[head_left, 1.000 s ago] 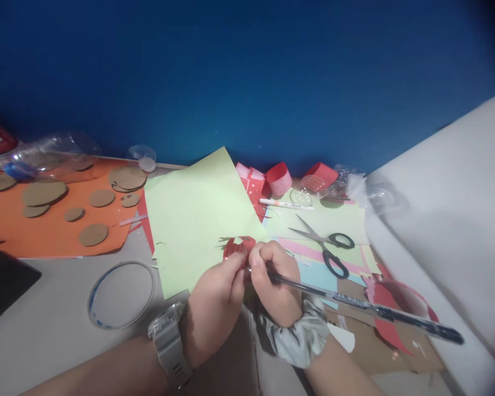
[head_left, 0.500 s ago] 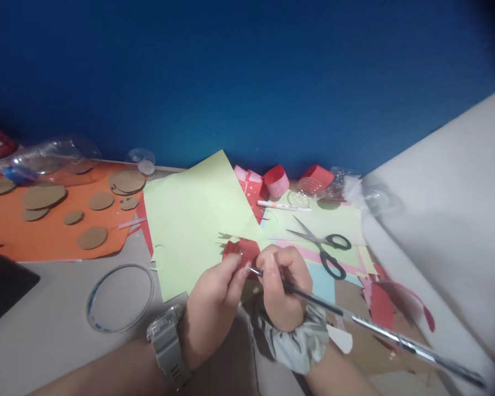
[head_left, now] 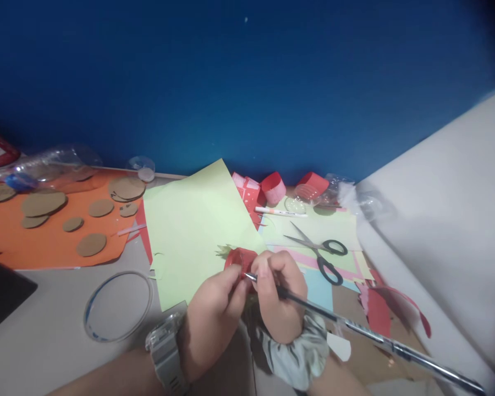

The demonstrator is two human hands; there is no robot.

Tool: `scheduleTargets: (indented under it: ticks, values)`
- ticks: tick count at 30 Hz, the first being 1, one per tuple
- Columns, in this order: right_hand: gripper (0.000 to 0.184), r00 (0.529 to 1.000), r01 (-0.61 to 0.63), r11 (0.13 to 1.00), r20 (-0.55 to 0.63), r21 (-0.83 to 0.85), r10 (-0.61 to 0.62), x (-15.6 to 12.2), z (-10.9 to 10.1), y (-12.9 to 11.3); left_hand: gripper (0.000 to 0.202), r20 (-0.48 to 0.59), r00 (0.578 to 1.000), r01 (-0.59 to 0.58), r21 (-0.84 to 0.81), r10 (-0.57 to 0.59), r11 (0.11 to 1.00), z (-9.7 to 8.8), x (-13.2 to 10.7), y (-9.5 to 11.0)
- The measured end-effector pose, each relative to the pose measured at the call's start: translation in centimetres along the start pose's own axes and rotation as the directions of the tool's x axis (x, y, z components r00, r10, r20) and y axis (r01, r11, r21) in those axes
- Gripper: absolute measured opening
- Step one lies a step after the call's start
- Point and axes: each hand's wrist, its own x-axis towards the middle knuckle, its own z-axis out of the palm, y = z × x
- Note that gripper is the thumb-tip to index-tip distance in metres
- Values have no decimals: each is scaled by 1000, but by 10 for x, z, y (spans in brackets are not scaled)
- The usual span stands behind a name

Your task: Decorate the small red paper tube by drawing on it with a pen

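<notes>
A small red paper piece (head_left: 242, 257), curved like a ring, is pinched in my left hand (head_left: 214, 308); my fingers cover its lower part. Green, leaf-like cut points (head_left: 223, 251) show at its upper left. My right hand (head_left: 282, 297) grips a long dark pen (head_left: 334, 318) with a silvery barrel, its tip at the red piece beside my left thumb. Whether the tip leaves a mark is too small to tell. Behind both hands lies a light green paper sheet (head_left: 193, 220).
Scissors (head_left: 319, 250) lie partly spread on coloured papers at right, near a white marker (head_left: 280, 212). Red paper rings (head_left: 273, 188) stand by the blue wall. Cardboard discs (head_left: 91, 245) rest on orange paper (head_left: 33, 247) at left, with a clear ring (head_left: 117, 306) and black phone (head_left: 6, 294) nearer.
The whole view has shifted slightly, with things sitting lower in the picture. The red piece has tilted so its curved opening shows more. Both hands keep their holds.
</notes>
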Motion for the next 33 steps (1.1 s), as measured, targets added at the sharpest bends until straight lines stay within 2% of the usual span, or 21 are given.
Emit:
scheduleTargets:
  ticks: [5, 11, 14, 26, 33]
  values:
    - [21, 999, -47, 999, -7, -27, 47, 4, -3, 2, 24, -4, 1000, -30, 37, 30, 999, 1, -1, -2]
    - [25, 994, -93, 976, 40, -197, 103, 8, -4, -4, 23, -5, 1000, -11, -24, 11, 1000, 0, -1, 2]
    - [27, 991, -110, 967, 45, -231, 124, 9, -4, -3, 23, 0, 1000, -12, -30, 12, 999, 0, 0, 1]
    - [29, 987, -159, 976, 4, -149, 161, 10, -2, 7, 21, 3, 1000, 7, 89, -7, 996, 0, 2, 0]
    - [30, 981, -169, 980, 76, -106, 177, 11, -3, 7, 20, 13, 1000, -12, 62, 11, 998, 0, 2, -2]
